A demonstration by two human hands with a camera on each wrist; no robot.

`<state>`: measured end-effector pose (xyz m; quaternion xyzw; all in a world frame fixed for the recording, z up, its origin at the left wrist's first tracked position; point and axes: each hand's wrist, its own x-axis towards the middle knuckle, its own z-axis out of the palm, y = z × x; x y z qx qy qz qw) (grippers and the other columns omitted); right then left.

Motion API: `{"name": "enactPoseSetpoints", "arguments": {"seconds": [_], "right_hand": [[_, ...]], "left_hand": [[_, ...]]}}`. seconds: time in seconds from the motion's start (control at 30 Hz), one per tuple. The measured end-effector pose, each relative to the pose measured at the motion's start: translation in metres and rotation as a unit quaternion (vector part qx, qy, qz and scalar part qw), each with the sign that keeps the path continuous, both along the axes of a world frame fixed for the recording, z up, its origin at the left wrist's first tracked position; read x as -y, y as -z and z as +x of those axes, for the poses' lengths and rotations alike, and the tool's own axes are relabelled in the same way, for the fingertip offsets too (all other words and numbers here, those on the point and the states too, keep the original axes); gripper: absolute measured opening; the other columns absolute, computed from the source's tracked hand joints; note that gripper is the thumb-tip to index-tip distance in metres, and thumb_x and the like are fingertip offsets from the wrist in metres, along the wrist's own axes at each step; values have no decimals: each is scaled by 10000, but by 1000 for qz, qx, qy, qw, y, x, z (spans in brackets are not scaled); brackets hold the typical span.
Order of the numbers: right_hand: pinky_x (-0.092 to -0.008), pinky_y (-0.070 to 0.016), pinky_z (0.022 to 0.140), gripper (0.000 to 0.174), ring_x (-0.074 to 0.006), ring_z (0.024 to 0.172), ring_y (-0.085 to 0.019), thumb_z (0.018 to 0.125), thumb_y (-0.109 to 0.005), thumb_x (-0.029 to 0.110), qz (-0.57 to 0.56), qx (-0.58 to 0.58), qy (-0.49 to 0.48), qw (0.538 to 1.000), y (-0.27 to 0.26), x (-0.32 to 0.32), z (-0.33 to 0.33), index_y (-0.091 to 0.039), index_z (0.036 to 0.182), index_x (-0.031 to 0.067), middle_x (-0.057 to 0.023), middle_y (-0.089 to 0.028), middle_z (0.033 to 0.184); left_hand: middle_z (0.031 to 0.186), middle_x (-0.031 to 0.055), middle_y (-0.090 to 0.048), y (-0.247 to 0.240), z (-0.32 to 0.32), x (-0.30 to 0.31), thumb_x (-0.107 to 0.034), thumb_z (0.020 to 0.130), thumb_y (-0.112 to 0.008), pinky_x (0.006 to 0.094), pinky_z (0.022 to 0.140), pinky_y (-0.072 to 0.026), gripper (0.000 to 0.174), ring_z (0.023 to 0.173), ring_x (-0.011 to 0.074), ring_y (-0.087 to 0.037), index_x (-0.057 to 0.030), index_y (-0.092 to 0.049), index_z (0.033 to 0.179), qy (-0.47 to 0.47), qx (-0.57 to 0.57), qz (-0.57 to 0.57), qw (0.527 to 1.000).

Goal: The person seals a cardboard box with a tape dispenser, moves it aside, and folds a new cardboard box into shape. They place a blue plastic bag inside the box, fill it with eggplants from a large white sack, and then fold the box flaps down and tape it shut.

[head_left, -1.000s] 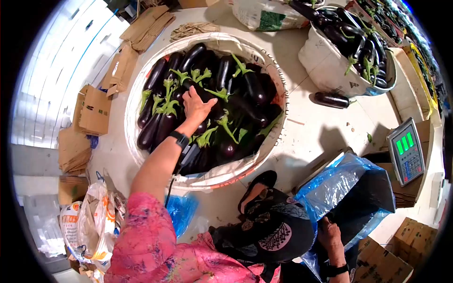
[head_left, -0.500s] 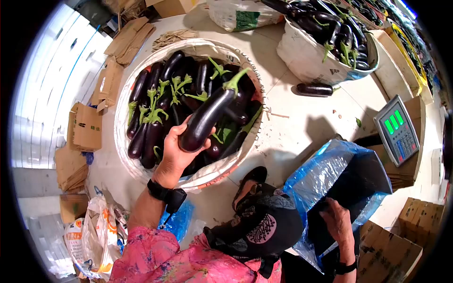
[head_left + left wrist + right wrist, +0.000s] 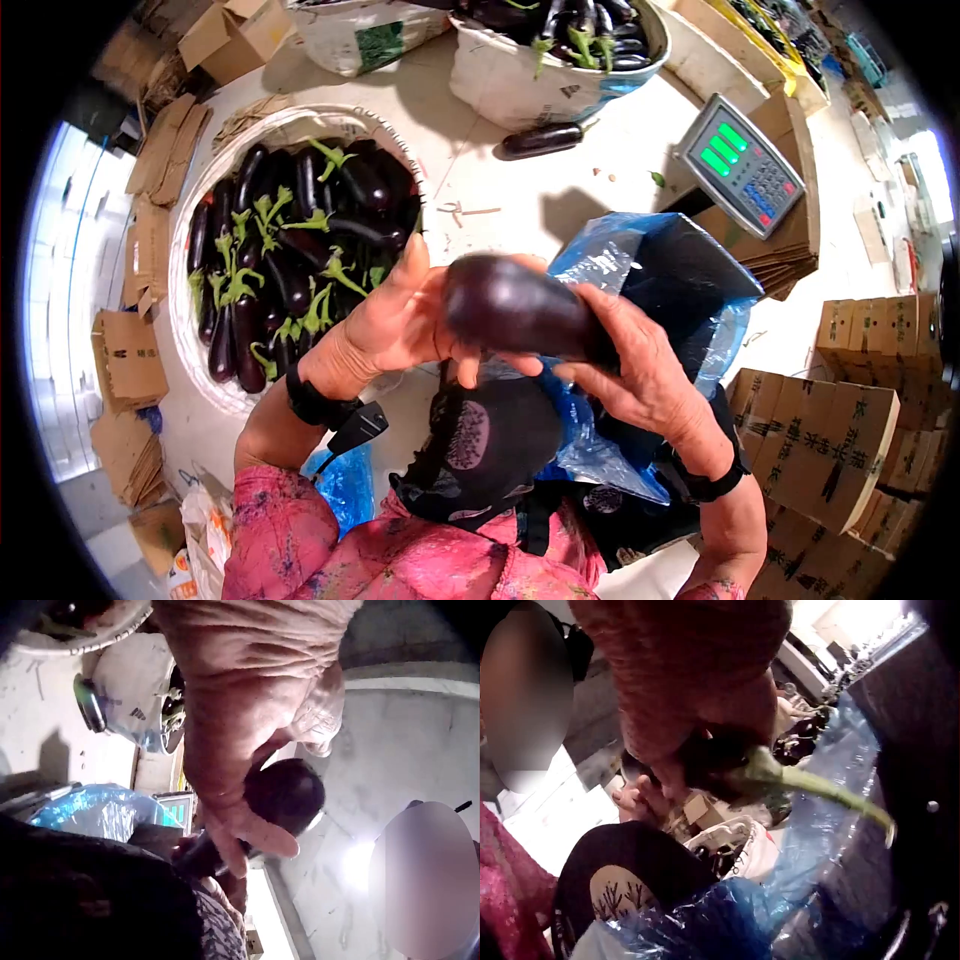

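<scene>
Both hands hold one dark purple eggplant [image 3: 510,310] in front of the person, between a wide white sack [image 3: 222,392] full of eggplants and a box lined with a blue plastic bag [image 3: 600,262]. Fingers of the left hand [image 3: 372,328] lie under the rounded end, while its thumb stands up, apart from the skin. The right hand [image 3: 650,378] grips the other end between thumb and fingers. From that grip a green stem [image 3: 832,796] points out over the blue plastic in the right wrist view. The left wrist view has the eggplant's blunt end [image 3: 292,796] beside the left fingers.
A digital scale display [image 3: 740,165] with lit green digits stands behind the box. One loose eggplant [image 3: 543,140] lies on the floor near another filled white sack [image 3: 500,85]. Cardboard boxes [image 3: 815,440] are stacked at the right, and flattened cardboard [image 3: 165,150] lies at the left.
The left hand picked an eggplant from the sack and brought it rightward to the body. The right hand left the blue-lined box and took hold of its stem end. The view shifted right.
</scene>
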<state>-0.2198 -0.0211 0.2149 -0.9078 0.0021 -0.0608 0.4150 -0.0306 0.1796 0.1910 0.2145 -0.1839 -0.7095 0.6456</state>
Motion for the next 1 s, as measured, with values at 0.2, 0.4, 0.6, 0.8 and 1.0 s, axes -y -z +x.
{"name": "enactPoseSetpoints", "arguments": {"seconds": [0.2,0.4,0.6,0.8,1.0], "right_hand": [[-317,-508,816,687,-182,957,-632,857,-768,369,386,-294,56,873,-1,21,-37,-473,1360,6,-124,-648,1040],[-295,-544,736,598,-158,864,-648,880,-737,364,398,-296,300,815,-20,30,-68,-475,1291,18,-98,-616,1021],[-363,-494,869,631,-255,987,-612,935,-630,387,290,-279,396,826,44,46,-94,-409,1380,-3,-173,-593,1120],[-364,-407,1002,648,-269,1143,-522,938,-622,304,216,-256,470,817,167,45,-68,-333,1430,-3,-168,-547,1251],[-424,-437,1031,669,-306,1235,-496,905,-672,269,409,-144,297,851,267,31,-49,-313,1403,5,-187,-465,1346]], "left_hand": [[1422,224,-477,14,-7,26,-594,954,-518,336,749,-601,879,1164,397,-627,-46,-186,1556,7,138,5,990],[1347,237,-548,40,6,27,-464,932,-651,272,797,-576,808,1053,254,-664,51,-342,1472,-107,238,88,961],[1239,178,-630,72,13,-6,-319,971,-624,249,806,-531,591,990,188,-655,28,-448,1415,-134,231,193,944],[1200,160,-644,101,2,-31,-245,968,-629,248,803,-527,502,1000,177,-649,7,-491,1380,-150,173,235,945],[1212,126,-650,103,-16,-60,-278,1010,-574,295,850,-514,460,1011,166,-644,-26,-497,1387,-136,222,256,931]]}}
